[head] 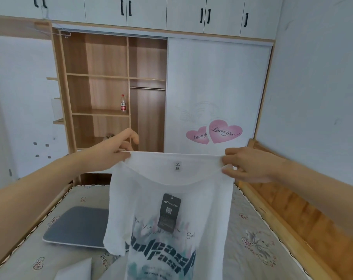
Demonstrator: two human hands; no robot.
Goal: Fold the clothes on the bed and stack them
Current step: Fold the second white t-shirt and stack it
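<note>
Wardrobe: open wooden shelves, sliding door to the right.
Sliding door: white, 2 pink heart stickers.
Water bottle: upright on a shelf, red cap.
Upper cabinets: white, black handles.
Grey cushion: flat on the mattress.

Two bare forearms — no sleeves, rings or watch on left hand or right hand.

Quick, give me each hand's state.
Left hand: pinching the white T-shirt at one shoulder.
Right hand: gripping its other shoulder.
</note>
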